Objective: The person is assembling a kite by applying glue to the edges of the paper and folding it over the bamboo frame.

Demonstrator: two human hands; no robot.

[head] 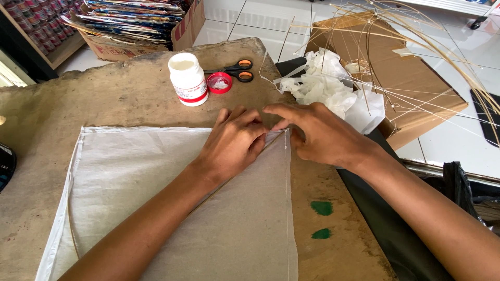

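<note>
**Two hands pressing the corner of a thin paper sheet on a worn counter**

A large sheet of thin whitish translucent paper (pixel 156 198) lies flat on a scuffed brown counter (pixel 104 99), filling the view from 9 o'clock to 6 o'clock. A slim bamboo stick (pixel 229 182) runs diagonally under it toward its upper right corner. The left hand (pixel 232 143) lies palm down on that corner at the centre, fingers flat and together, holding nothing, apparently pinning paper and stick in place. Just beside it at 2 o'clock, the right hand (pixel 317 135) pinches thumb and forefinger narrowly at the sheet's folded edge.

Beyond the hands at 12 o'clock stand an open white plastic bottle with a red band (pixel 188 79), its red round cap (pixel 220 82) and orange-handled scissors (pixel 237 70). At 1 o'clock lies crumpled white paper (pixel 323 83) against a brown cardboard box (pixel 411 83) with thin bamboo strips (pixel 416 31) fanned over it. Two green patches (pixel 322 218) mark the counter at 5 o'clock. Nothing blocks the hands.
</note>
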